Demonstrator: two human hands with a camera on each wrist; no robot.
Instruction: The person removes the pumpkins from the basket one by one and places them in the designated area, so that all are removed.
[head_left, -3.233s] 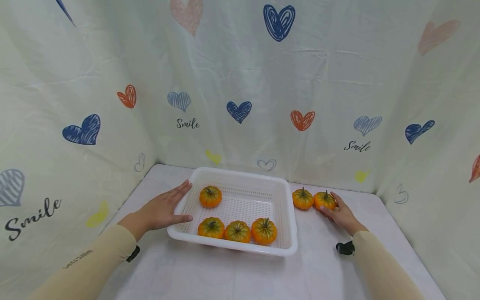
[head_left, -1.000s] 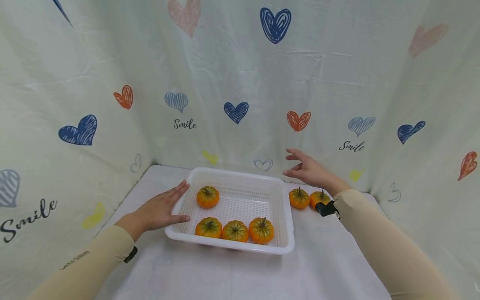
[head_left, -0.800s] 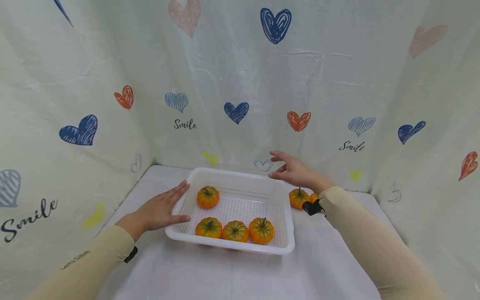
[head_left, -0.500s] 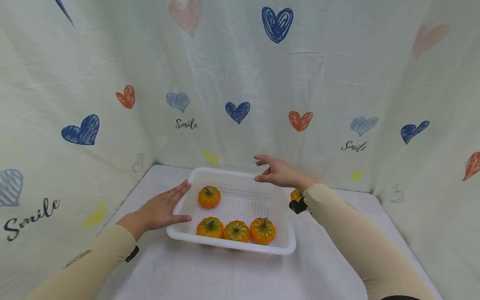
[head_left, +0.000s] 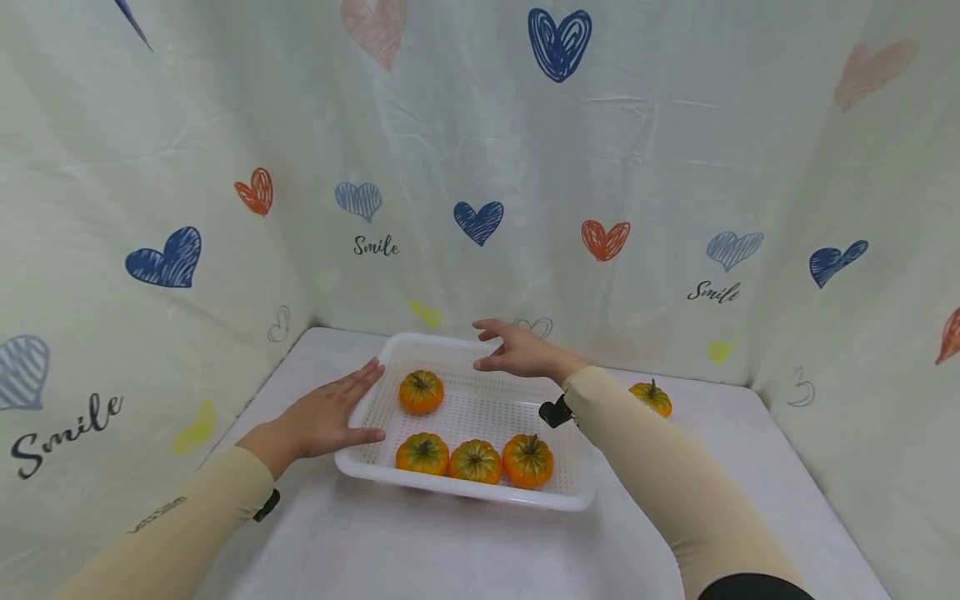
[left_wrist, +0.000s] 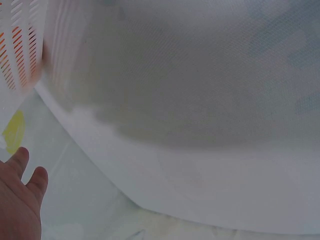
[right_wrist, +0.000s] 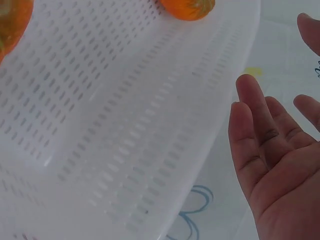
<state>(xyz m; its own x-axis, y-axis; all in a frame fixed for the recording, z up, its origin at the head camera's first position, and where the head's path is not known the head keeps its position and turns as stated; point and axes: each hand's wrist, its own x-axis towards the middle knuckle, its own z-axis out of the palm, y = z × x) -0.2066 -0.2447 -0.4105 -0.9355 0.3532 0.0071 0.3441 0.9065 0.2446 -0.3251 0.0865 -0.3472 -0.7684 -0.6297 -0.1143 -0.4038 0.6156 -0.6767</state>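
A white perforated basket (head_left: 465,498) stands on the table with several small orange-green pumpkins inside. Three, including the front right pumpkin (head_left: 528,461), line its front side, while one pumpkin (head_left: 422,392) sits at the back left. My left hand (head_left: 318,417) rests at the basket's left rim, fingers extended. Over the back rim hovers my right hand (head_left: 521,350), its fingers loosely bent and nothing in its grasp; the right wrist view shows the bare palm (right_wrist: 290,180) beside the basket wall. Another pumpkin (head_left: 651,398) lies on the table, partly behind my right forearm.
The white-covered table (head_left: 420,550) meets a hanging cloth (head_left: 525,150) printed with hearts and "Smile" at its back and sides. Black wrist straps (head_left: 557,412) sit at both cuffs. A dark round shape (head_left: 753,587) shows at my right elbow.
My right hand has left the outer pumpkin on the table, risen and swung left over the basket's back rim. The inner table pumpkin is now hidden behind my arm. The left hand stays put.
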